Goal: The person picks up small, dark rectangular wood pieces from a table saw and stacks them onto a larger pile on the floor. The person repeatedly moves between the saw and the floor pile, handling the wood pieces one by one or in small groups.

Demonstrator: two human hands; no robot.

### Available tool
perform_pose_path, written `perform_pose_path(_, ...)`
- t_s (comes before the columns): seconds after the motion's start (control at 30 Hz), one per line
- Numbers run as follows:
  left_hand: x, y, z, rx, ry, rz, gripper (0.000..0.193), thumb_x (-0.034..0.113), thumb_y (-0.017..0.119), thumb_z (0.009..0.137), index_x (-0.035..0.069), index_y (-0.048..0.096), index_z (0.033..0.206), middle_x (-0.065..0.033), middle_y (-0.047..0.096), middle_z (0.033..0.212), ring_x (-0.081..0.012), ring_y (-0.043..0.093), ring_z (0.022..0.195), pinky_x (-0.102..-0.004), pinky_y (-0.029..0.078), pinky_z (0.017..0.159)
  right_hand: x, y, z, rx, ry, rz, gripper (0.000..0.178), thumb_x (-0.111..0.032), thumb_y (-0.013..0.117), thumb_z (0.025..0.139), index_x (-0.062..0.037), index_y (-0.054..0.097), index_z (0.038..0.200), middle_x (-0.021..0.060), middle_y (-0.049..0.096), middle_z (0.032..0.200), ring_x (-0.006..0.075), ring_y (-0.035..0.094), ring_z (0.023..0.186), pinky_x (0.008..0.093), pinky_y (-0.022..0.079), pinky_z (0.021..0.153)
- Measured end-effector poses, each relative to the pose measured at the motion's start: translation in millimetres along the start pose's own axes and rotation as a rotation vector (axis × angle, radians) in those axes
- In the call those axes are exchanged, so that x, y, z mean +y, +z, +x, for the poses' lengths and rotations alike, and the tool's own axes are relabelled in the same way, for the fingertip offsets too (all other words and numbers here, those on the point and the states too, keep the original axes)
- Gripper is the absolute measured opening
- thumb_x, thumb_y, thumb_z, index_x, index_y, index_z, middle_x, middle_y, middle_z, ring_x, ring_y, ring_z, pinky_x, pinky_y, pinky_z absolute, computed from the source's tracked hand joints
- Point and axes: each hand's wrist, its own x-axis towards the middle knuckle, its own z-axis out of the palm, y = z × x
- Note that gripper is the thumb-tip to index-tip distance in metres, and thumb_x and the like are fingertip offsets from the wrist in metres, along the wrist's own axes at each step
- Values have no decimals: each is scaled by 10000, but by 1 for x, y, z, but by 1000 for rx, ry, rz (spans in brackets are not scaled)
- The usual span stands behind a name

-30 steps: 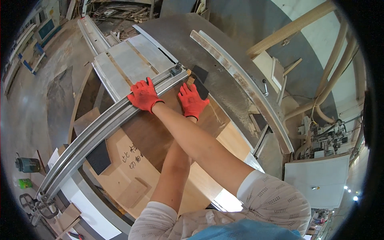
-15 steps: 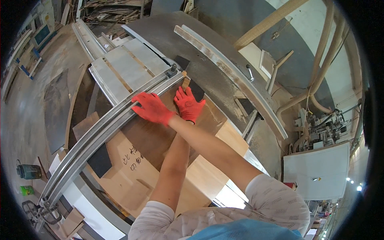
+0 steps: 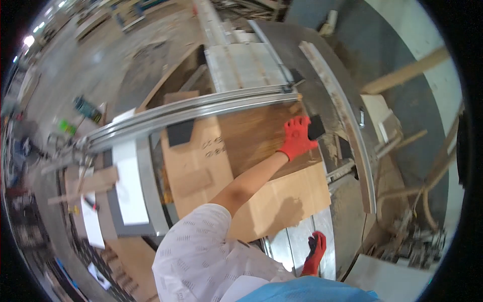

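My left hand (image 3: 297,140), in a red glove, lies open with fingers spread on the right end of a dark brown board (image 3: 254,133). Beside its fingertips and thumb is a small black piece (image 3: 316,127). The board sits against a long metal crosscut fence (image 3: 201,108), next to a light wood-coloured panel (image 3: 193,166) with handwriting. Another pale panel (image 3: 287,199) lies nearer me. Low on the right, close to my body, my right hand (image 3: 315,250) hangs over the metal table, its fingers loosely bent and apart, black palm showing, nothing visible in it.
A grey sliding table (image 3: 244,65) extends beyond the fence. To the right runs a long rusty-edged rail (image 3: 342,110), with hoses (image 3: 427,196) past it. A dark green jug (image 3: 87,108) and white strips (image 3: 132,186) are at the left.
My arms are no longer crossed: my right hand has left the fence and come back near my body. My left hand stays at the board's end. The view has turned left.
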Motion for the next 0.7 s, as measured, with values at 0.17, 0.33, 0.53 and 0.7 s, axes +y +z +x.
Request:
perform_pose_path(0.17, -7, -112, -134, 125, 160, 167, 708, 421, 819, 564, 100, 548, 1135, -160, 560, 1128, -376, 506, 1097, -508, 367, 929, 46, -74, -39, 183, 77, 220, 347, -352, 608, 967, -117, 620, 1222, 47, 645, 1158, 214, 611, 998, 356, 482, 898)
perform_pose_path(0.33, -94, -268, -174, 248, 183, 498, 604, 248, 873, 505, 98, 570, 1005, -111, 610, 1069, -348, 574, 1044, -456, 429, 892, 24, -40, -34, 83, 14, 298, 251, -283, 541, 1007, -105, 624, 1163, 31, 623, 1100, 179, 586, 973, 343, 466, 911)
perform_pose_path(0.53, -175, -379, -167, 14, -19, 571, 561, 240, 861, 554, 128, 587, 1031, -68, 624, 1118, -294, 579, 1095, -410, 400, 981, 16, -17, -5, -53, -55, 311, 219, -255, 519, 1018, -87, 620, 1116, 38, 598, 1077, 167, 566, 955, 323, 462, 895)
perform_pose_path(0.7, -234, -392, -168, -82, -171, 388, 529, 200, 819, 612, 124, 604, 1090, -69, 629, 1259, -324, 431, 1390, -423, 362, 1071, 15, -12, -3, -89, -68, 353, 233, -256, 524, 1013, -87, 618, 1143, 43, 601, 1094, 180, 568, 965, 329, 461, 908)
